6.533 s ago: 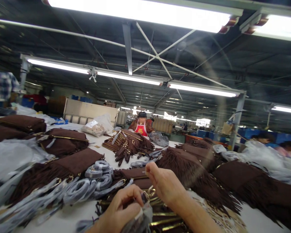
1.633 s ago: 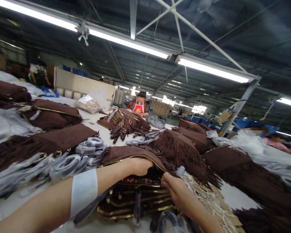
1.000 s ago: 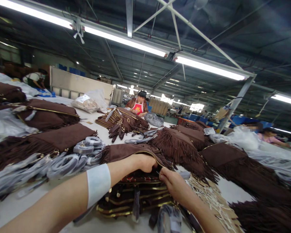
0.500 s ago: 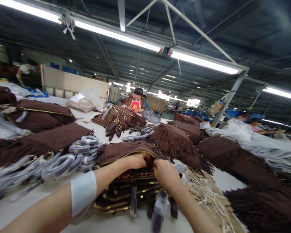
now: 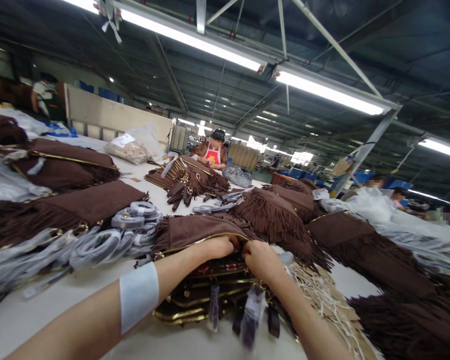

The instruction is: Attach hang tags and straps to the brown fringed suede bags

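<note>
The left hand point(image 5: 219, 246) curls over the gold zipper edge of a brown suede fringed bag point(image 5: 195, 231), fingers clamped on that edge. The right hand point(image 5: 260, 260) sits just beside it, knuckles up, fingers tucked into the same opening; what they pinch is hidden. The two hands almost touch. A white band point(image 5: 138, 296) wraps the left forearm.

The bag lies on top of a stack of dark brown bags with gold zippers point(image 5: 206, 300) near the front edge of the white worktop point(image 5: 78, 305), about midway along it. Left of the stack lies a heap of grey wrapped straps point(image 5: 108, 240). Right of it sits a tan mat with white cords point(image 5: 330, 310). More brown fringed bags point(image 5: 273, 215) lie behind. At the far edge a person in a red apron point(image 5: 212, 152) works at another pile.
</note>
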Action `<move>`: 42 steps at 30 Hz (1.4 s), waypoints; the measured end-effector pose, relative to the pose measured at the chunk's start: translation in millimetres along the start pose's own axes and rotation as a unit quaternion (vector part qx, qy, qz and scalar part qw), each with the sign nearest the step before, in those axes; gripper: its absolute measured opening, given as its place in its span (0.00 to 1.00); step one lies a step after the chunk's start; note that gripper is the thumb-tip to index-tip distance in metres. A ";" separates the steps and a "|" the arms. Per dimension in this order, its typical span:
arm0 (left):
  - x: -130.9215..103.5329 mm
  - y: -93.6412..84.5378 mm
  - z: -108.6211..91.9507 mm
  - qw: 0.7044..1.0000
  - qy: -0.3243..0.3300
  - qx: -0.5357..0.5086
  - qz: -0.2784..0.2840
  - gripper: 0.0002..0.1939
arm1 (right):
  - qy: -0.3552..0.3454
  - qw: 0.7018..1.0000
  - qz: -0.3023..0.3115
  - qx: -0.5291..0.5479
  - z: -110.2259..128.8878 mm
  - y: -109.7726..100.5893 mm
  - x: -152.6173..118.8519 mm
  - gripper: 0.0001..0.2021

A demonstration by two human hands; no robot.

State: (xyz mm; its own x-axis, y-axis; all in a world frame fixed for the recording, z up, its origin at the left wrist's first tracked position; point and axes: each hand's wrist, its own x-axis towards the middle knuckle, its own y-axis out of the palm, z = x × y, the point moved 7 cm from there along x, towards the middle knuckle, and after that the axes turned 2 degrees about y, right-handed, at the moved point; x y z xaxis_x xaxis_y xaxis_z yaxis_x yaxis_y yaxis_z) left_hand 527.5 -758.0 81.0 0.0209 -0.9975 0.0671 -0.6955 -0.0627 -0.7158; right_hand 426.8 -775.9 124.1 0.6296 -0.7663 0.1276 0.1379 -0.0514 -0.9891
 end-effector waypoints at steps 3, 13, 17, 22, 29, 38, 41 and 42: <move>-1.9 -0.2 -5.6 0.999 -0.013 0.031 -0.017 0.11 | -0.002 1.000 -0.012 0.011 1.4 2.0 0.0 0.12; -56.0 -45.3 -69.6 0.974 0.129 0.111 -0.149 0.14 | -0.137 0.962 -0.162 0.173 -5.9 -35.0 -48.0 0.12; -65.2 -45.1 -73.7 0.974 0.147 -0.107 -0.137 0.07 | -0.107 0.897 -0.213 0.371 -16.6 -42.7 -62.5 0.10; -57.4 -12.7 -62.7 0.888 0.045 -0.455 -0.047 0.10 | 0.006 0.773 -0.116 0.624 -16.7 -32.0 -50.4 0.20; -69.6 7.6 -75.1 0.872 0.052 -0.484 0.044 0.15 | 0.013 0.771 -0.081 0.632 -11.0 -39.4 -40.3 0.24; -66.2 8.8 -64.1 0.840 0.051 -0.539 -0.002 0.19 | 0.061 0.595 -0.114 0.793 -31.2 -31.6 -52.1 0.28; -67.5 9.2 -64.2 0.843 0.048 -0.535 -0.003 0.19 | 0.089 0.612 -0.129 0.775 -46.5 -21.4 -61.1 0.25; -67.6 9.5 -64.3 0.845 0.047 -0.533 -0.003 0.19 | 0.082 0.633 -0.116 0.761 -46.3 -18.4 -63.0 0.24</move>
State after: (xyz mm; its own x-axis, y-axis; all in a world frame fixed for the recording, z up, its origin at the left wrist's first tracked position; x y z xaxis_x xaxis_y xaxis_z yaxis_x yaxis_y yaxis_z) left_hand 473.3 -689.2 114.4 0.0044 -0.9874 0.1584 -0.9485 0.0461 0.3135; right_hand 349.2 -756.4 130.8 0.3871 -0.9137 0.1240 0.8673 0.4064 0.2873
